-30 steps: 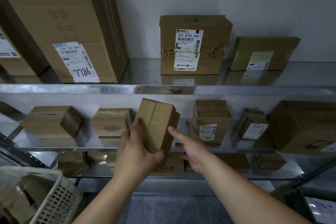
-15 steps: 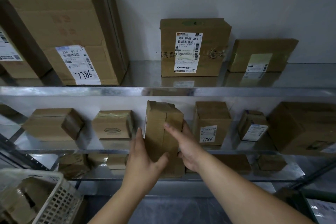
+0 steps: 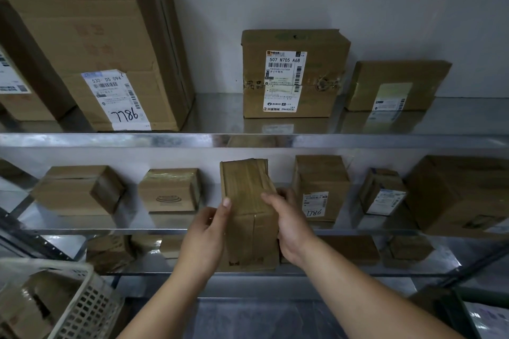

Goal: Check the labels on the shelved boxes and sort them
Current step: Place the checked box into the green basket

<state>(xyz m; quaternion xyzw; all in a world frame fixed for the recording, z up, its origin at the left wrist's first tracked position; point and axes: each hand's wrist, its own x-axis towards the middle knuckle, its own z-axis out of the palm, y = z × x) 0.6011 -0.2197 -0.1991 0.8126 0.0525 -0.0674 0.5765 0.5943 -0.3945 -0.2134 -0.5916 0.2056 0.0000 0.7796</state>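
Faces a metal shelf rack [image 3: 248, 140] with a big box [image 3: 91, 44] marked 7786 at top left and a labelled box [image 3: 294, 74] reading 507 N705 A68 at top middle. Holds a narrow box [image 3: 248, 201] upright before the middle shelf. Grips its left edge with the left hand [image 3: 205, 234] and its right edge with the right hand [image 3: 292, 226], fingers [image 3: 209, 219] curled round it, thumbs on the front.

metal shelf [image 3: 110, 140]: three tiers, cardboard boxes [image 3: 325, 44] spaced along each, some labelled.
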